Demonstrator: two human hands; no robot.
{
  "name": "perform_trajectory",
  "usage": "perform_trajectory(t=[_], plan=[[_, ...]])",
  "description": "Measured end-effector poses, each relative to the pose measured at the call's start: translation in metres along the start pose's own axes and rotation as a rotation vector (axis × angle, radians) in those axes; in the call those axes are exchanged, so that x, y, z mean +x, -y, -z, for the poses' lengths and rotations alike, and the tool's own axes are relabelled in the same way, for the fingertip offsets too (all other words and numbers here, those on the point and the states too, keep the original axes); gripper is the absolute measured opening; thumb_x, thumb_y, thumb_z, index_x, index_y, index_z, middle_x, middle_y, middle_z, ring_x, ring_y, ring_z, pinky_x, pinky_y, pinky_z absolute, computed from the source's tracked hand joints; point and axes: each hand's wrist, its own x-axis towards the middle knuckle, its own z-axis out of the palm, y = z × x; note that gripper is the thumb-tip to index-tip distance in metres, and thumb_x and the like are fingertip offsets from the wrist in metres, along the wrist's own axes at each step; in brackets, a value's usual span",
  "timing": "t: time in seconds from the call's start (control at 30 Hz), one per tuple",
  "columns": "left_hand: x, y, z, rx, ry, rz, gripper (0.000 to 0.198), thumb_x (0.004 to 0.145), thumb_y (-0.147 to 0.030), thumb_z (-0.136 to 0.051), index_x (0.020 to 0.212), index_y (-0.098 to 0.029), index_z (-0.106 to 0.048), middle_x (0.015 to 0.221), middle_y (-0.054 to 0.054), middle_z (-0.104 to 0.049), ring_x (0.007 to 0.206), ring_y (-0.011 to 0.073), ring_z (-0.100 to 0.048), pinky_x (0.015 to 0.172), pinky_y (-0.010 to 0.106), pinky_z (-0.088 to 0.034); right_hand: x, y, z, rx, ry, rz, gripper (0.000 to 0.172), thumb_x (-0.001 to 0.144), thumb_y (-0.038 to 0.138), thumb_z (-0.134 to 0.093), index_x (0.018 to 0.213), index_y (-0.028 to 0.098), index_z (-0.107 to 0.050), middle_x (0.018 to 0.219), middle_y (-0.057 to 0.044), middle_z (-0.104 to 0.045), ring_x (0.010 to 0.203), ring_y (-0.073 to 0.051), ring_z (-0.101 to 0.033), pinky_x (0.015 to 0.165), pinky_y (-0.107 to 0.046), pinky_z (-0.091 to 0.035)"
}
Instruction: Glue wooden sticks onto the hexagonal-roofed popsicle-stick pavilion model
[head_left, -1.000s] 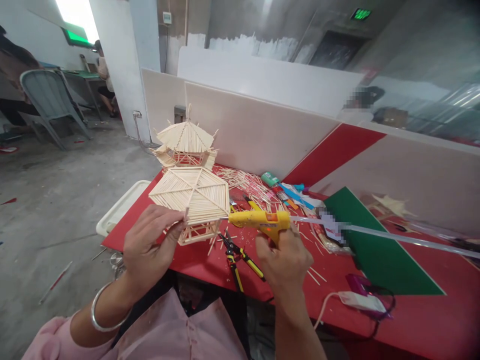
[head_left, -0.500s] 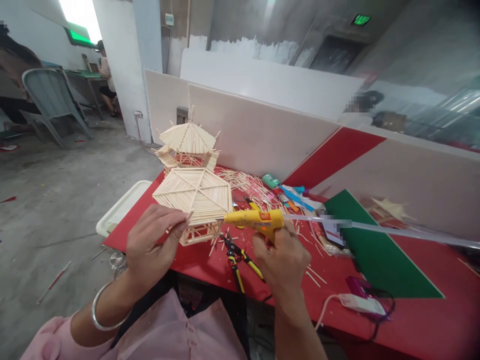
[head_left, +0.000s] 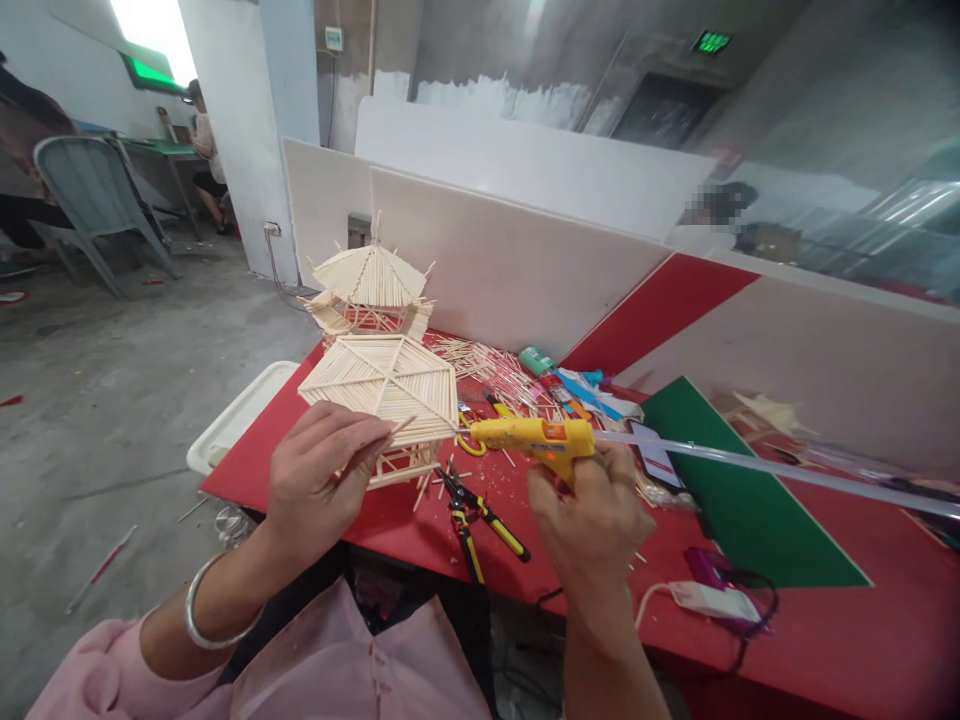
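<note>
A short wooden stick is pinched between the thumb and fingers of my left hand, over the near edge of a six-sided stick roof. My right hand grips a yellow glue gun, its nozzle pointing left at the roof's right corner. Whether the nozzle touches the roof I cannot tell. A long clear glue stick runs out of the gun's back to the right. Under the roof, part of a stick frame shows; my left hand hides some of it.
Behind stands a finished-looking stick pavilion. Yellow-black pliers lie near the table's front edge. Loose sticks, a green board, a phone and a white power strip are on the red table.
My right hand has moved the glue gun to the right, toward the roof's corner. My left hand has shifted slightly right, and its stick now shows more, angled over the roof.
</note>
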Motion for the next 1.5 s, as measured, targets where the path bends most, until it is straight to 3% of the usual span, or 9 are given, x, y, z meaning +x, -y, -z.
perform_trajectory(t=[0.33,0.67,0.9,1.1,1.23,1.37,1.5], plan=[[0.001,0.001,-0.003,0.018,0.034,-0.011,0.019,0.084,-0.004,-0.065,0.097,-0.017,-0.067,0.082,0.004,-0.071,0.076,0.0132,-0.061,0.069,0.028,-0.050,0.002,0.001,0.002,0.034,-0.006,-0.004,0.015,0.080,0.020,-0.061,0.068,0.020,-0.052,0.081,-0.007,-0.063,0.059,-0.013,-0.052,0.051,-0.026,-0.033],[0.001,0.002,-0.003,0.024,0.036,-0.023,0.020,0.085,-0.004,-0.064,0.098,-0.019,-0.067,0.084,0.004,-0.072,0.075,0.0138,-0.061,0.068,0.029,-0.051,-0.005,0.001,-0.003,0.031,-0.014,0.003,0.007,0.079,0.022,-0.063,0.073,0.019,-0.061,0.072,-0.001,-0.058,0.055,-0.011,-0.048,0.051,-0.023,-0.033],[0.001,0.004,-0.002,0.037,0.046,-0.028,0.019,0.085,-0.004,-0.064,0.097,-0.018,-0.068,0.083,0.004,-0.073,0.076,0.0138,-0.062,0.069,0.029,-0.052,0.000,0.001,0.003,0.009,-0.053,0.040,0.016,0.077,0.021,-0.064,0.066,0.019,-0.052,0.065,0.001,-0.053,0.052,-0.009,-0.043,0.048,-0.022,-0.033],[0.003,0.002,-0.002,0.045,0.058,-0.038,0.018,0.085,-0.005,-0.064,0.096,-0.019,-0.068,0.082,0.003,-0.073,0.073,0.0133,-0.061,0.067,0.028,-0.051,-0.002,0.002,-0.007,-0.037,-0.089,-0.012,0.021,0.077,0.032,-0.068,0.070,0.019,-0.053,0.079,-0.005,-0.063,0.054,-0.012,-0.050,0.048,-0.025,-0.033],[0.003,-0.001,-0.001,0.053,0.087,-0.035,0.019,0.085,-0.005,-0.064,0.097,-0.019,-0.069,0.080,0.003,-0.073,0.072,0.0140,-0.061,0.067,0.029,-0.051,-0.012,-0.009,-0.014,-0.011,0.113,-0.169,0.026,0.079,0.043,-0.065,0.073,0.020,-0.054,0.086,-0.010,-0.063,0.066,-0.019,-0.057,0.052,-0.028,-0.034],[0.007,0.000,0.001,0.111,0.131,-0.036,0.015,0.085,-0.010,-0.065,0.093,-0.021,-0.070,0.077,0.002,-0.073,0.070,0.0147,-0.062,0.068,0.030,-0.051,-0.043,-0.048,-0.023,0.041,0.408,-0.455,0.032,0.076,0.052,-0.062,0.079,0.021,-0.054,0.076,-0.006,-0.058,0.066,-0.022,-0.055,0.054,-0.030,-0.036],[0.023,0.006,0.001,0.140,0.322,-0.020,0.012,0.088,-0.017,-0.059,0.086,-0.020,-0.070,0.076,0.002,-0.074,0.069,0.0146,-0.063,0.067,0.028,-0.051,-0.092,-0.084,-0.036,0.097,0.812,-0.617,0.030,0.078,0.050,-0.059,0.072,0.020,-0.057,0.062,-0.005,-0.057,0.058,-0.020,-0.054,0.054,-0.030,-0.038]])
